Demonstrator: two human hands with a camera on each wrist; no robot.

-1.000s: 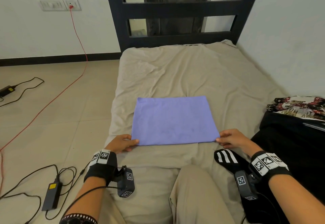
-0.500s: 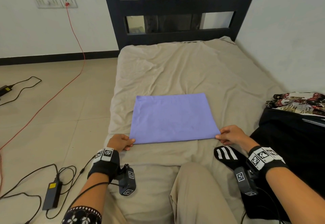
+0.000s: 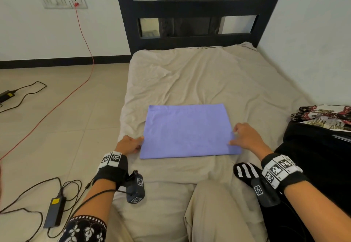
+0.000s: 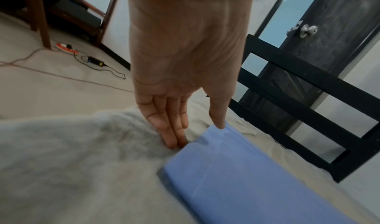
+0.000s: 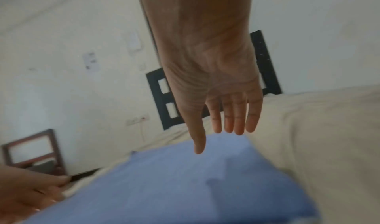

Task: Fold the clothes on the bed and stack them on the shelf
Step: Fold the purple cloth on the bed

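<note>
A folded purple cloth lies flat on the beige bed sheet, also seen in the left wrist view as the purple cloth and in the right wrist view. My left hand sits at its left edge, fingers straight, fingertips touching the sheet beside the cloth and thumb on the cloth's edge. My right hand hovers over the cloth's right edge with straight fingers, holding nothing.
A black garment with white stripes and a patterned cloth lie at the bed's right. A black bed frame stands at the far end. Cables and a power adapter lie on the floor left.
Both hands let go of the cloth's near corners. The right hand lifted and moved up along the right edge; the left moved slightly up the left edge.
</note>
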